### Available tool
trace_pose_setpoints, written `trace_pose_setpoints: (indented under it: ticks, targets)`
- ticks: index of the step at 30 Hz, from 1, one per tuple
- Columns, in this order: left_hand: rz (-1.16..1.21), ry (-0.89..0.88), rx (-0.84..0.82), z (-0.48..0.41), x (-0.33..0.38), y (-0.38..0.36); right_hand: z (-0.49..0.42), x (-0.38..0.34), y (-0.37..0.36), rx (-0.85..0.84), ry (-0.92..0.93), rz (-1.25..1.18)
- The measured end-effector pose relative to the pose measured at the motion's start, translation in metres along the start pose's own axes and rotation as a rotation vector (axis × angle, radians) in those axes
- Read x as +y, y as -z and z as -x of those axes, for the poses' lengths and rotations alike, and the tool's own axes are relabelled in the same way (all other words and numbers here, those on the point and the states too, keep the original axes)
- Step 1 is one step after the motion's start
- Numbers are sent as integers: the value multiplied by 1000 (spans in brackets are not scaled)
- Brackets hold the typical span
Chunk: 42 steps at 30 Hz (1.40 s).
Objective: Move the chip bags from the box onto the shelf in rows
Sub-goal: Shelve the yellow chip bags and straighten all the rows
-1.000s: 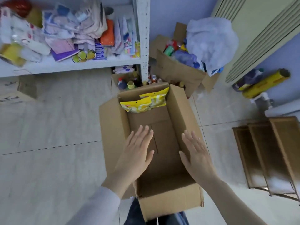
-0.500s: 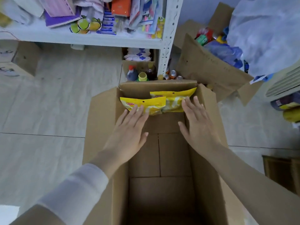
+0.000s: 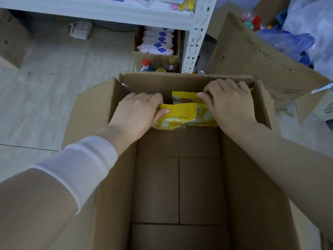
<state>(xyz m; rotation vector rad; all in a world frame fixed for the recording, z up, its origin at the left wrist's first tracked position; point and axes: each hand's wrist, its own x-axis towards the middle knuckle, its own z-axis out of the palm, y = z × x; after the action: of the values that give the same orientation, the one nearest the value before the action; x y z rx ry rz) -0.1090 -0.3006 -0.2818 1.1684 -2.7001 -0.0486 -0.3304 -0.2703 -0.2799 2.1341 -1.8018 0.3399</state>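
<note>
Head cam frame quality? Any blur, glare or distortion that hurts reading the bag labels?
Head view: dim, bluish cast, no glare; box floor in shade; soft overall, so print on the front bag and rear bag is unreadable; left hand and right hand have clear outlines; wide-angle bend tilts the shelf post and splays the box walls.

Both arms reach forward and down, side by side. The left hand [image 3: 137, 112], its wrist leaving a white cuff [image 3: 86, 163], curls its fingers over the top edge of a crinkled yellow plastic chip bag [image 3: 180, 112], with the thumb on the front. The right hand [image 3: 228, 103], knuckles up and forearm bare, pinches the top of a second yellow chip bag [image 3: 183, 99] just behind, between thumb and curled fingers.
</note>
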Motion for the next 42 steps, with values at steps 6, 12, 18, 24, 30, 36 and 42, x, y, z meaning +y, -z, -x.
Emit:
trace_pose_setpoints:
  ticks: [6, 12, 18, 24, 30, 36, 42]
  targets:
    - [64, 63, -89, -8, -2, -5, -8, 8, -16, 15, 99, 60]
    - [428, 229, -237, -5, 13, 6, -6, 0, -2, -274, 15, -175]
    - [594, 160, -274, 33, 39, 54, -8, 4, 47, -403, -75, -371]
    - [642, 195, -194, 69, 50, 114, -13, 2, 134, -349, 9, -359]
    - [577, 158, -242, 90, 74, 220, -31, -3, 235, -304, 33, -353]
    - [487, 175, -229, 119, 84, 320, -61, -26, 335, -245, 100, -261]
    - [387, 192, -214, 162, 64, 417, -88, -87, 422, -249, 51, -196]
